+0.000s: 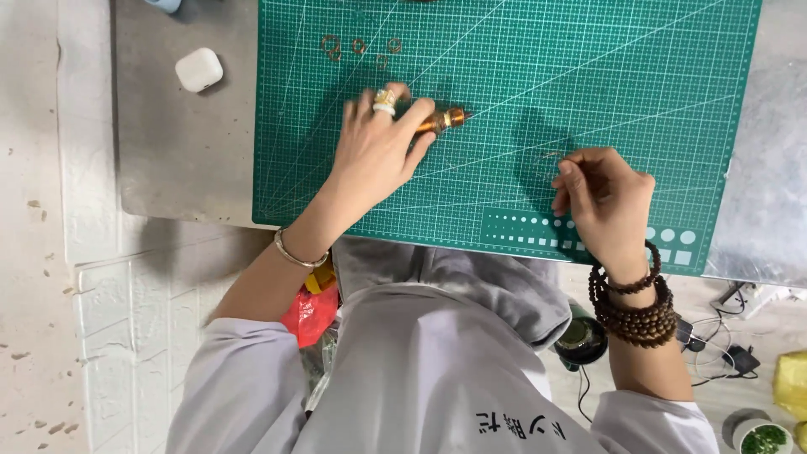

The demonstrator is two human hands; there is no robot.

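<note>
Here, my left hand (378, 147) closes loosely on the brass-tipped tool (443, 120) at upper centre, my right hand (607, 200) pinches thin wire (548, 160); slackening either pinch could drop it onto the green mat (588, 76).

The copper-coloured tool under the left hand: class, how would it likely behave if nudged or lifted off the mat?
The tool looks round and slim, so it may roll on the flat green mat. Its metallic look suggests stiffness. The left hand covers most of it, hinting it is fairly light.

One head-worn camera looks steeply down, fairly near, probably from above the seated person's chest.
</note>
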